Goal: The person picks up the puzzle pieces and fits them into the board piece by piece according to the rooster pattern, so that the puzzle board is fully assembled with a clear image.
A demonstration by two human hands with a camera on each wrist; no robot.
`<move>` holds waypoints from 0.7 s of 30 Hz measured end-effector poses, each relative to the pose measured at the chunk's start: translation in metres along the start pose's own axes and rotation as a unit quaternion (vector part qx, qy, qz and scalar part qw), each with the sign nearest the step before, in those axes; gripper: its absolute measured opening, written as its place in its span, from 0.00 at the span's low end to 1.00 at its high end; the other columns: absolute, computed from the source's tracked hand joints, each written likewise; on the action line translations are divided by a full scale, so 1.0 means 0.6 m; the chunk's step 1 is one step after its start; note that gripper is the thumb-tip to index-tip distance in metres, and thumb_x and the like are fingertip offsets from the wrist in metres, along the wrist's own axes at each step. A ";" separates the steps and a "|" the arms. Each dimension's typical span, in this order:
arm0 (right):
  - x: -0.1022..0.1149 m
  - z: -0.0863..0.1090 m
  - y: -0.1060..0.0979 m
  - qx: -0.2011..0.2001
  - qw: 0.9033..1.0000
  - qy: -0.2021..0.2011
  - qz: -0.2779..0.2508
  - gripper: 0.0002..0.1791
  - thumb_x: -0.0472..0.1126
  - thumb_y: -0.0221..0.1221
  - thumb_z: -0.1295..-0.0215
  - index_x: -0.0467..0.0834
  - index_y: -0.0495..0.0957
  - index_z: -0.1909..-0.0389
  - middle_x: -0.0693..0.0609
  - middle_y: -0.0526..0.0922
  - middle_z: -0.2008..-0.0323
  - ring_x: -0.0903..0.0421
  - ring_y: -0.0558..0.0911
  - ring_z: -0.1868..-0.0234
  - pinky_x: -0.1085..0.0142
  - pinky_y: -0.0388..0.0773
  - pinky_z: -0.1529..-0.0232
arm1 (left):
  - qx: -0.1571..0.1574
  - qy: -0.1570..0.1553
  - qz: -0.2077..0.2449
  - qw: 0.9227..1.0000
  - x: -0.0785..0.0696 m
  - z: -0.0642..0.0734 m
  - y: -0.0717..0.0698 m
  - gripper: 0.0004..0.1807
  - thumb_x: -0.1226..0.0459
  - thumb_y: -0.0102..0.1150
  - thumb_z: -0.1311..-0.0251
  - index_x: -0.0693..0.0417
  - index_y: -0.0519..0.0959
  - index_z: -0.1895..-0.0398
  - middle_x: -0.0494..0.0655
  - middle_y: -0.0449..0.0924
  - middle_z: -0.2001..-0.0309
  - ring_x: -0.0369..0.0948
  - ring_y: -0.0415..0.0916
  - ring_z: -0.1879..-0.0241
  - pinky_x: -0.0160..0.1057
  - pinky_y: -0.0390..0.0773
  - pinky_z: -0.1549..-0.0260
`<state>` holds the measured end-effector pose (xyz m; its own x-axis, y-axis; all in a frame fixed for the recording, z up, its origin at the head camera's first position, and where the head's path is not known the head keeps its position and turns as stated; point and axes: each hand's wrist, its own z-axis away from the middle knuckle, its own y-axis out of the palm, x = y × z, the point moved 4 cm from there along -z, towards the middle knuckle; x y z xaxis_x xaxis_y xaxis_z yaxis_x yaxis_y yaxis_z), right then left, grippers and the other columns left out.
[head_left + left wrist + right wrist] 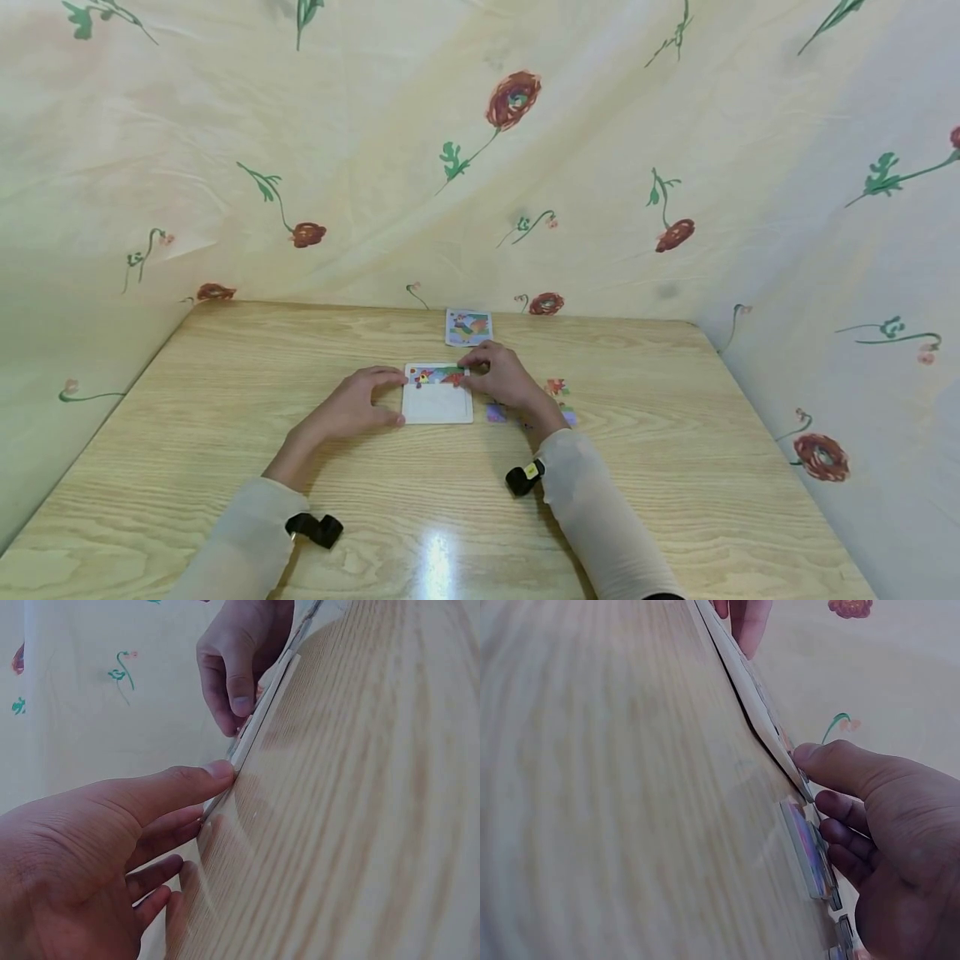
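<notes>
Pale sleeves (243,533) with black wrist cameras (326,532) reach in nearest me. Between the hands, a flat white rectangular tray (438,407) sits on the wood-grain table, colourful picture pieces (432,377) along its far edge. My left hand (351,406) spreads against its left edge; my right hand (501,377) bends at the far right corner, pinching or not, I can't tell. I judge that row is being seated; next calls for a loose purplish piece (496,413).
</notes>
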<state>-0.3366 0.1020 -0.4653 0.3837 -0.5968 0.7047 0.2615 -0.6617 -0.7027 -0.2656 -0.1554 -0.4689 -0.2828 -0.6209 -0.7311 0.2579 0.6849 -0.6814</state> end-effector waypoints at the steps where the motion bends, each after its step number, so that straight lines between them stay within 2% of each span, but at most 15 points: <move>1: 0.000 0.000 0.000 -0.001 1.000 0.000 -0.003 0.11 0.41 0.70 0.35 0.46 0.88 0.52 0.50 0.82 0.52 0.54 0.78 0.55 0.60 0.78 0.51 | 0.000 -0.001 0.000 1.000 0.000 0.000 0.000 0.33 0.58 0.74 0.44 0.50 0.78 0.33 0.54 0.71 0.27 0.60 0.62 0.24 0.64 0.64 0.27; 10: -0.001 -0.006 0.006 -0.005 1.000 -0.009 -0.019 0.10 0.41 0.71 0.35 0.47 0.90 0.54 0.50 0.82 0.51 0.51 0.81 0.47 0.54 0.81 0.42 | 0.000 0.000 0.000 1.000 0.001 0.000 -0.001 0.34 0.58 0.74 0.44 0.51 0.78 0.32 0.54 0.71 0.26 0.60 0.61 0.24 0.65 0.63 0.27; 21: 0.003 -0.008 0.007 0.007 0.999 -0.031 0.013 0.07 0.39 0.70 0.35 0.47 0.91 0.57 0.48 0.81 0.53 0.52 0.78 0.54 0.61 0.76 0.54 | 0.000 0.001 -0.002 1.000 0.006 -0.004 0.000 0.33 0.58 0.74 0.43 0.50 0.78 0.33 0.53 0.71 0.27 0.59 0.62 0.24 0.64 0.64 0.27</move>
<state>-0.3392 0.0962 -0.4664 0.4449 -0.5844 0.6786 0.2624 -0.6394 -0.7227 -0.2687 -0.1569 -0.4717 -0.2849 -0.6231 -0.7284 0.2568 0.6825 -0.6843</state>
